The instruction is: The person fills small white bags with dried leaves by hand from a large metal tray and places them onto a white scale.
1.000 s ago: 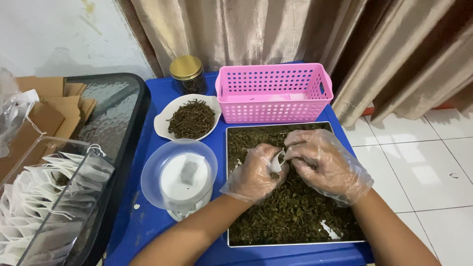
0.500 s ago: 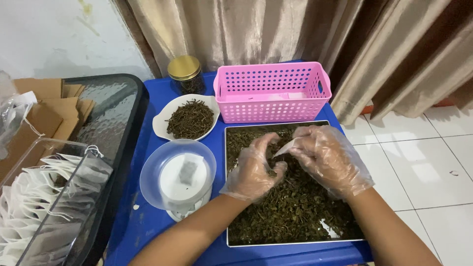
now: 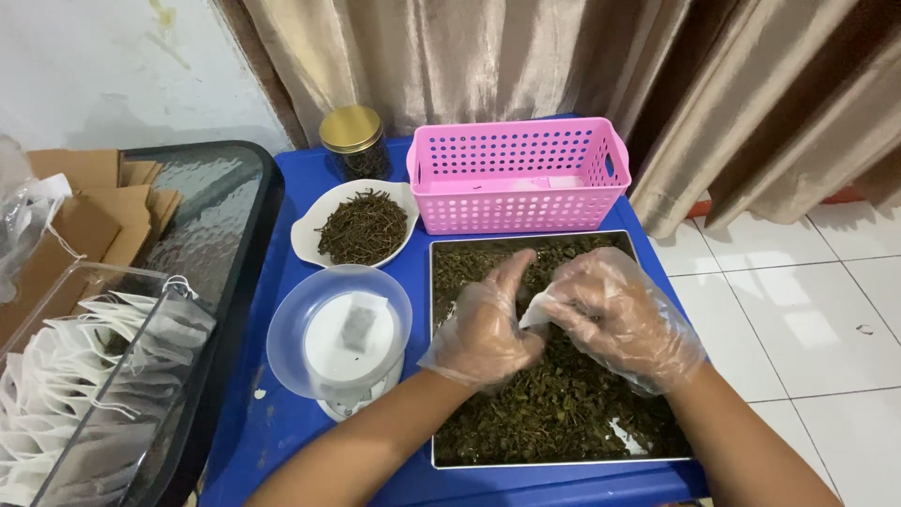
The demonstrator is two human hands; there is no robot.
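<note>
Beige curtains (image 3: 526,56) hang behind a blue table (image 3: 282,413); white wall (image 3: 103,66) at left, white floor tiles (image 3: 807,319) at right, a glass-topped table (image 3: 211,216) beside.

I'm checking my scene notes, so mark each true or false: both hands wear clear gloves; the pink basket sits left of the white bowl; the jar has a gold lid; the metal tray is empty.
1. Both the left hand and right hand wear clear gloves: true.
2. The pink basket sits left of the white bowl: false, it sits to the right.
3. The jar has a gold lid: true.
4. The metal tray is empty: false, dried leaves fill it.
</note>
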